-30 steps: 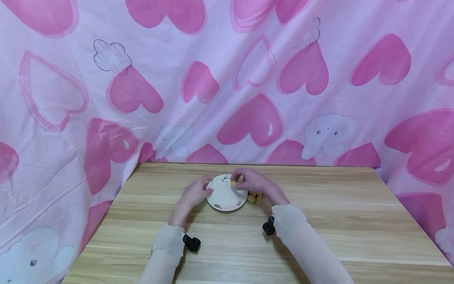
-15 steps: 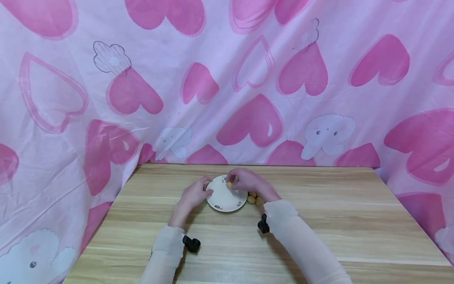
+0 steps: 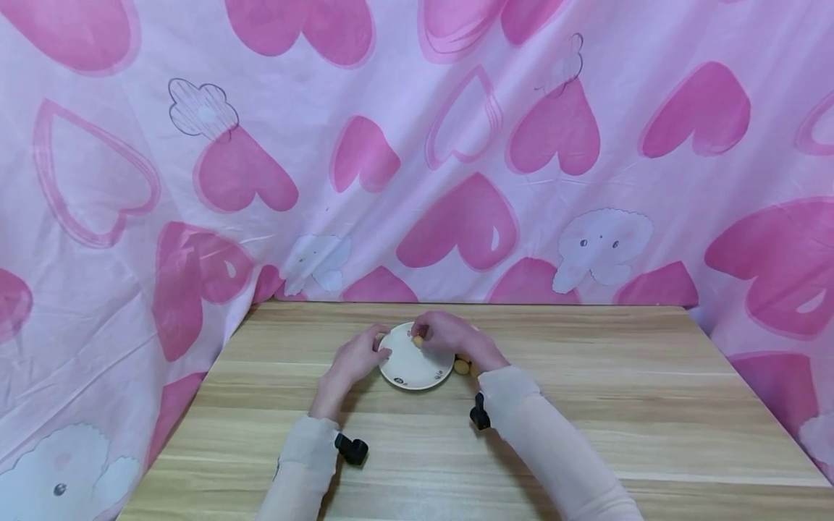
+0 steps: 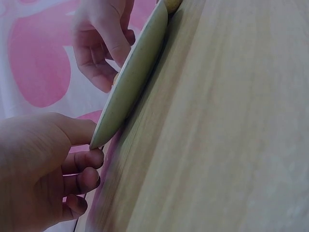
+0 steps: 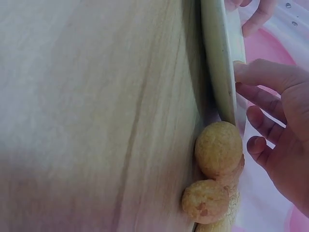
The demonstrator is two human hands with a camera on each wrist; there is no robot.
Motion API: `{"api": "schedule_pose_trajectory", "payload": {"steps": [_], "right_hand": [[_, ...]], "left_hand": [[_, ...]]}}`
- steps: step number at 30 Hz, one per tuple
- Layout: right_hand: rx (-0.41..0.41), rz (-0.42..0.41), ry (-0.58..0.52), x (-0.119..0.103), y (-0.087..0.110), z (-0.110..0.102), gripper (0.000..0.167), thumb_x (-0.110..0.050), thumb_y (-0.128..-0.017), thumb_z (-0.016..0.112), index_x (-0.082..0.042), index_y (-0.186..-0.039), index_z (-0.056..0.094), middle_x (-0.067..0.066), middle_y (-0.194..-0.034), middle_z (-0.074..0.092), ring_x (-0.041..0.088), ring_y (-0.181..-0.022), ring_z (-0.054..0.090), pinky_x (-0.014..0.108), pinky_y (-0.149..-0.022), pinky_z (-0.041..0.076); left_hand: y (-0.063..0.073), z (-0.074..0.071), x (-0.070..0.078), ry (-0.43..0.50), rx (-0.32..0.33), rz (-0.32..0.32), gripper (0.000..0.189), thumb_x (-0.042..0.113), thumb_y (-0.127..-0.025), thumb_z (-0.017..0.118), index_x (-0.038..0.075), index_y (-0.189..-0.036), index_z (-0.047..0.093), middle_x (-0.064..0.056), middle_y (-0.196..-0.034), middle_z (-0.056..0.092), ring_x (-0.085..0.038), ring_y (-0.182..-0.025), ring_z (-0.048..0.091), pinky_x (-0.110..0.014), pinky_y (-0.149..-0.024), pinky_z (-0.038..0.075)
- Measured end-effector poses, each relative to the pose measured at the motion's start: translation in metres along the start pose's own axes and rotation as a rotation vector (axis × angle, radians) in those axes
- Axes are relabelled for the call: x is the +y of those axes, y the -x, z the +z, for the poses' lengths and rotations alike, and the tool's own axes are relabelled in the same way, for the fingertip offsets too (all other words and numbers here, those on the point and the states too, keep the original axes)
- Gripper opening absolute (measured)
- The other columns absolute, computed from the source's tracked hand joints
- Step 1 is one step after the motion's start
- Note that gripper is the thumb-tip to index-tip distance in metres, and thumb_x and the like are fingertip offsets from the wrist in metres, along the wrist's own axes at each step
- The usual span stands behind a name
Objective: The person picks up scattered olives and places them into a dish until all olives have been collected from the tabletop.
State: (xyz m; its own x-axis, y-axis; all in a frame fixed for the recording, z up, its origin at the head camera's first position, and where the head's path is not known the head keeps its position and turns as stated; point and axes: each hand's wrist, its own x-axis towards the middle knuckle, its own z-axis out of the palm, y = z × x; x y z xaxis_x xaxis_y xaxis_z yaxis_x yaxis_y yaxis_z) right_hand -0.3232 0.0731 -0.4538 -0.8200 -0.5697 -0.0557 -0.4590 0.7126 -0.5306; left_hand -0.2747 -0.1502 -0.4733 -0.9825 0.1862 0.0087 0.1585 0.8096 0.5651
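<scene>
A white plate (image 3: pixel 413 365) with small dark prints round its rim lies on the table. My left hand (image 3: pixel 355 357) grips its left edge, the thumb over the rim and the fingertips below, as the left wrist view shows. Above the plate's far right part, my right hand (image 3: pixel 449 334) pinches a small, round, tan-brown ball (image 3: pixel 418 340) between thumb and fingers. More such balls (image 5: pixel 218 150) lie on the table against the plate's right side, partly hidden by the right forearm in the head view. Their skin looks rough and speckled; their exact kind is unclear.
The light wooden table (image 3: pixel 619 398) reaches back to a pink cloth (image 3: pixel 365 210) printed with hearts, which hangs behind and along both sides. Black wrist cameras (image 3: pixel 352 449) are strapped at both sleeve cuffs.
My right hand has moved left over the plate with the ball still pinched in it. The left hand has stayed at the plate's left edge.
</scene>
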Motion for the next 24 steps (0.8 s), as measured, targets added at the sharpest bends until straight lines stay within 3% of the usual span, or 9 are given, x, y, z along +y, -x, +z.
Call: {"api": "schedule_pose_trajectory", "payload": {"steps": [11,19,24], "right_hand": [[0.102,-0.053,-0.008,0.001,0.023,-0.012,0.025,-0.014,-0.089,0.071,-0.013,-0.114,0.071,0.0,-0.11,0.07,0.018,-0.106,0.063,0.038,-0.094,0.051],[0.138,-0.058,0.003,0.001,0.041,-0.019,0.023,-0.015,-0.089,0.07,-0.013,-0.111,0.071,0.001,-0.105,0.07,0.018,-0.101,0.064,0.038,-0.09,0.051],[0.148,-0.008,-0.003,0.005,0.054,-0.021,0.022,-0.017,-0.09,0.07,-0.014,-0.112,0.071,0.0,-0.105,0.07,0.013,-0.09,0.062,0.034,-0.083,0.052]], "left_hand": [[-0.001,0.0,0.001,0.011,0.006,0.001,0.045,0.024,-0.091,0.068,0.016,-0.134,0.058,0.001,-0.08,0.062,-0.014,-0.07,0.055,-0.032,-0.065,0.042],[0.001,0.0,0.001,0.009,0.007,-0.001,0.045,0.023,-0.091,0.068,0.015,-0.134,0.058,0.0,-0.081,0.062,-0.015,-0.071,0.055,-0.033,-0.065,0.042],[0.002,0.0,0.001,0.015,0.002,-0.008,0.045,0.024,-0.091,0.068,0.016,-0.134,0.057,0.0,-0.081,0.062,-0.015,-0.071,0.055,-0.033,-0.066,0.042]]}}
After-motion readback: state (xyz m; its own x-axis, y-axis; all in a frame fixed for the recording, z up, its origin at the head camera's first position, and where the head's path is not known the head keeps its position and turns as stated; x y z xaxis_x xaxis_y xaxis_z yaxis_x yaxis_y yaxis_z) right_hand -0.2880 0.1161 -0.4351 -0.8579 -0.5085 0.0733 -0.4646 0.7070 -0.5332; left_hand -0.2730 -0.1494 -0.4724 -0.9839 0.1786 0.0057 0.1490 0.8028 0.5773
